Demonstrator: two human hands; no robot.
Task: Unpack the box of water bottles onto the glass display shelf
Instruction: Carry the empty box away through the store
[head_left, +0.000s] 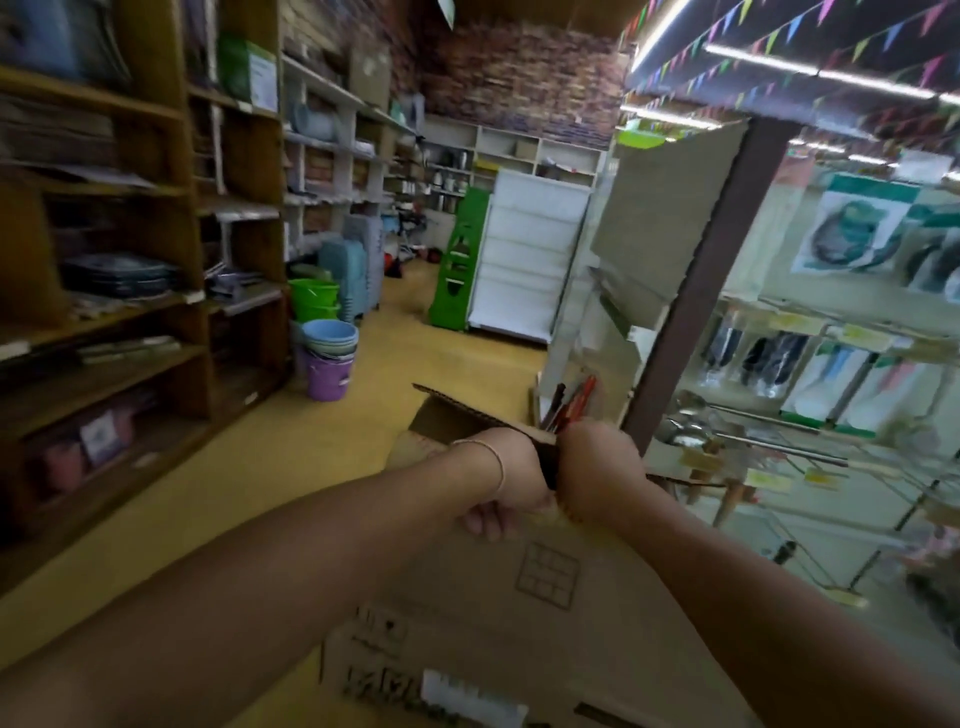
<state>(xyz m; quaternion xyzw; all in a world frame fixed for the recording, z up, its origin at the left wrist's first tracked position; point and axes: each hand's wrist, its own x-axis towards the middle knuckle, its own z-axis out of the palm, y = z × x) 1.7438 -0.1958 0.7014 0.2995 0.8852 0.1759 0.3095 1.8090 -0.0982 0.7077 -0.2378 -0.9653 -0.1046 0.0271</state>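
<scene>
Box (519, 613) edge w/ L hand (506, 480) + R hand (597, 467) (aisle (400, 332) beyond)

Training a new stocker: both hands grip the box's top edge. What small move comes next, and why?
Probably pull that edge back to widen the opening: the left hand and right hand grip the cardboard box side by side, its far flap stands up, and no bottles show yet.

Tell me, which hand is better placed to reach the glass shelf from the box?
Likely the right hand. Both hands grip the cardboard box at its top, but the glass shelf stands to the right, nearer that hand; the left hand must cross over.
</scene>
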